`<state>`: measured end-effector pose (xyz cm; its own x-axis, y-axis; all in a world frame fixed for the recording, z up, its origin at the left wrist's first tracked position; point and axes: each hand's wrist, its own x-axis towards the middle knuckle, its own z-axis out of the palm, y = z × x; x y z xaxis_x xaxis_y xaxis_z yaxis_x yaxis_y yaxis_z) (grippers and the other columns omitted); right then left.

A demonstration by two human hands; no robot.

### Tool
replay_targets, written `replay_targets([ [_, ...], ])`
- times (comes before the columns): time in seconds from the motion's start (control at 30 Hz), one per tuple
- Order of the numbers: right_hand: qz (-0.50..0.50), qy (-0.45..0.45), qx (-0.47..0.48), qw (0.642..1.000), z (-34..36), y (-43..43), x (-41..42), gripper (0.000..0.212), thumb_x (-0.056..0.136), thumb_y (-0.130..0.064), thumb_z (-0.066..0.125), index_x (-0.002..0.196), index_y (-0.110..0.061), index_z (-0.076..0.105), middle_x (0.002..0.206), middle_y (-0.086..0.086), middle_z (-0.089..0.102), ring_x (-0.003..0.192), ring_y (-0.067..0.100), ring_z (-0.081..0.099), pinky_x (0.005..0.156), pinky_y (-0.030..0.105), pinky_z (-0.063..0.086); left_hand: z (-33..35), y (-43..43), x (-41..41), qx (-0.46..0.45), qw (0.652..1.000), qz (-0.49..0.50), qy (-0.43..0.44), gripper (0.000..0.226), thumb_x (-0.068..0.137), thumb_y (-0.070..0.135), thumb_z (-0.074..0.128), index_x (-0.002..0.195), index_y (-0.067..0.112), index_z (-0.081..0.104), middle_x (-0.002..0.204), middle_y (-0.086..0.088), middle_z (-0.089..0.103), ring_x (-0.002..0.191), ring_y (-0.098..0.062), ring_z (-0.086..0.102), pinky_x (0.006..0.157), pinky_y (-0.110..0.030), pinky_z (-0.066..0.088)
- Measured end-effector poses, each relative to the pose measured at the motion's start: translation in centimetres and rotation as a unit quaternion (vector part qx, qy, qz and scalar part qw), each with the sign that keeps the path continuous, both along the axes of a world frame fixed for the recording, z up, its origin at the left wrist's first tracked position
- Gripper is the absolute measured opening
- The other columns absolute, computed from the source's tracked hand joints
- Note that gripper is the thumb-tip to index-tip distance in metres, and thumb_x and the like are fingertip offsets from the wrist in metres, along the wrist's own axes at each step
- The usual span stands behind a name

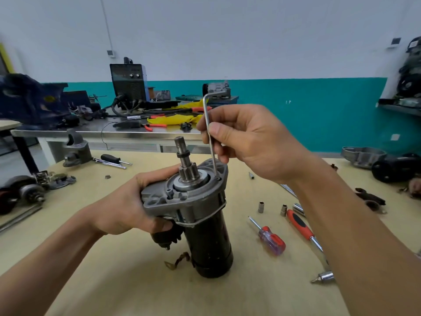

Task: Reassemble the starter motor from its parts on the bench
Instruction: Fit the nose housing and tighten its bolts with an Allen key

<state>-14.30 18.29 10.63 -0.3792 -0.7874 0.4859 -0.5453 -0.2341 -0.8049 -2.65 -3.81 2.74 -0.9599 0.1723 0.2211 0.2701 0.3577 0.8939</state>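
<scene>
The starter motor (200, 215) is stood upright on the counter (136, 281), with its pinion shaft pointing up. It is gripped by the left hand (127, 206), which is wrapped around the grey end housing (182, 197) and the solenoid side. The hex key (210, 135) is pinched between thumb and fingers of the right hand (246, 142), and its long end is set down at a screw (218, 179) in the housing flange.

Several risks can be judged from here. If the key is not seated fully in the socket, the screw head may be rounded. If the key is tilted, the thread may be crossed. The motor is stood on 1 narrow end only, so it may be tipped if the left grip is relaxed during turning.
</scene>
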Motion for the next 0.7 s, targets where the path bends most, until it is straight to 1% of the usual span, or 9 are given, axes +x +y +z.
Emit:
replay_targets([
  [0.13, -0.014, 0.024, 0.016, 0.999, -0.11, -0.04, 0.26, 0.025, 0.101, -0.002, 0.048, 0.093, -0.018, 0.067, 0.075, -0.005, 0.063, 0.061, 0.008, 0.054, 0.055, 0.023, 0.049, 0.15, 0.04, 0.07, -0.005, 1.0, 0.011, 0.004, 0.089, 0.059, 0.004, 0.079, 0.143, 0.012, 0.047, 0.128, -0.007, 0.069, 0.11, -0.028, 0.068, 0.087, -0.034, 0.057],
  [0.2, -0.025, 0.035, 0.016, 0.999, -0.15, -0.02, 0.4, 0.026, 0.101, -0.003, 0.048, 0.093, -0.019, 0.067, 0.075, -0.004, 0.061, 0.062, 0.008, 0.054, 0.056, 0.023, 0.049, 0.16, 0.11, 0.1, -0.006, 1.0, 0.01, 0.004, 0.091, 0.059, 0.005, 0.079, 0.144, 0.012, 0.046, 0.128, -0.007, 0.069, 0.111, -0.027, 0.068, 0.087, -0.032, 0.056],
  [0.27, -0.027, 0.036, 0.015, 0.999, -0.17, 0.0, 0.57, 0.025, 0.101, -0.002, 0.049, 0.094, -0.018, 0.067, 0.074, -0.003, 0.06, 0.062, 0.008, 0.053, 0.055, 0.023, 0.049, 0.13, 0.15, 0.12, -0.01, 1.0, 0.015, 0.003, 0.092, 0.058, 0.003, 0.08, 0.143, 0.013, 0.046, 0.128, -0.005, 0.069, 0.111, -0.026, 0.068, 0.088, -0.031, 0.057],
  [0.33, -0.025, 0.034, 0.019, 0.999, -0.09, 0.1, 0.65, 0.024, 0.101, -0.002, 0.049, 0.095, -0.017, 0.067, 0.075, -0.003, 0.062, 0.062, 0.009, 0.053, 0.055, 0.023, 0.049, 0.12, 0.13, 0.12, -0.012, 1.0, 0.021, 0.004, 0.092, 0.057, -0.001, 0.081, 0.142, 0.015, 0.047, 0.128, -0.005, 0.069, 0.111, -0.027, 0.068, 0.09, -0.034, 0.057],
  [0.4, -0.022, 0.039, 0.03, 0.999, 0.02, 0.25, 0.67, 0.022, 0.101, -0.003, 0.05, 0.095, -0.017, 0.066, 0.078, -0.002, 0.064, 0.063, 0.009, 0.054, 0.055, 0.023, 0.048, 0.19, 0.16, 0.13, -0.016, 1.0, 0.017, 0.004, 0.091, 0.058, 0.005, 0.08, 0.142, 0.014, 0.047, 0.127, -0.006, 0.069, 0.112, -0.029, 0.067, 0.092, -0.036, 0.057],
  [0.5, -0.033, 0.056, 0.035, 0.997, 0.1, 0.31, 0.77, 0.016, 0.1, -0.006, 0.054, 0.093, -0.015, 0.066, 0.077, -0.002, 0.066, 0.063, 0.009, 0.056, 0.052, 0.022, 0.048, 0.27, 0.17, 0.18, -0.02, 1.0, 0.018, 0.005, 0.091, 0.059, 0.01, 0.079, 0.143, 0.016, 0.047, 0.129, -0.008, 0.067, 0.114, -0.034, 0.065, 0.093, -0.039, 0.057],
  [0.6, -0.057, 0.067, 0.028, 0.996, 0.07, 0.16, 0.79, 0.011, 0.097, -0.009, 0.061, 0.089, -0.014, 0.067, 0.077, 0.0, 0.071, 0.06, 0.008, 0.059, 0.05, 0.019, 0.047, 0.17, 0.01, 0.15, -0.021, 1.0, 0.013, 0.006, 0.093, 0.059, 0.009, 0.08, 0.145, 0.016, 0.044, 0.131, -0.009, 0.066, 0.116, -0.035, 0.064, 0.095, -0.043, 0.056],
  [0.67, -0.072, 0.064, 0.015, 0.995, 0.0, 0.13, 0.68, 0.01, 0.094, -0.009, 0.066, 0.085, -0.013, 0.067, 0.077, 0.003, 0.074, 0.055, 0.009, 0.06, 0.048, 0.015, 0.045, 0.12, -0.14, 0.05, -0.028, 1.0, 0.012, 0.003, 0.095, 0.06, 0.009, 0.08, 0.147, 0.016, 0.043, 0.133, -0.01, 0.064, 0.118, -0.036, 0.063, 0.096, -0.049, 0.055],
  [0.7, -0.077, 0.056, 0.006, 0.995, -0.06, 0.13, 0.6, 0.009, 0.092, -0.01, 0.068, 0.084, -0.013, 0.066, 0.075, 0.005, 0.074, 0.052, 0.009, 0.059, 0.047, 0.014, 0.044, 0.09, -0.23, 0.01, -0.03, 0.999, 0.013, 0.003, 0.095, 0.061, 0.009, 0.08, 0.147, 0.017, 0.042, 0.134, -0.009, 0.064, 0.118, -0.035, 0.063, 0.097, -0.049, 0.055],
])
